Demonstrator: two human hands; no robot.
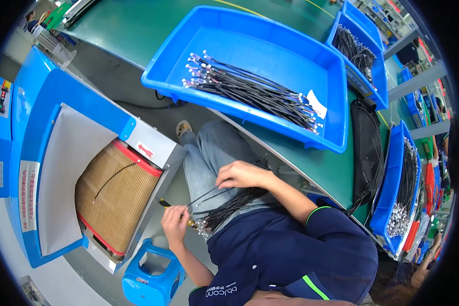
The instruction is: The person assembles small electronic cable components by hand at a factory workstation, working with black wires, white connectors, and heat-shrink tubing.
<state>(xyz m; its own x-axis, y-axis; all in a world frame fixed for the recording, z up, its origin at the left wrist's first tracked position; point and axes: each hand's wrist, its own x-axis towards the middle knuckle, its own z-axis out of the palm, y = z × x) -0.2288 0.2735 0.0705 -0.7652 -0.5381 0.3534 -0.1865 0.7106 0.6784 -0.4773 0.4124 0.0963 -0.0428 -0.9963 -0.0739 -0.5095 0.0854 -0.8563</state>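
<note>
My left hand (174, 224) is closed on one end of a thin black cable over my lap. My right hand (235, 175) pinches the same cable farther along, and the stretch between them looks nearly straight. Under both hands a bundle of black cables (230, 208) lies across my thighs, its pale connector ends gathered near my left hand. To the left, a single black cable (111, 179) rests on the tan mesh conveyor belt (107, 211) of a blue and white machine (66, 97).
A large blue bin (250, 43) of black cables stands on the green table (112, 30). More blue bins (392, 222) of cables and a black bag (367, 153) are at the right. A blue stool (150, 280) is at the lower left.
</note>
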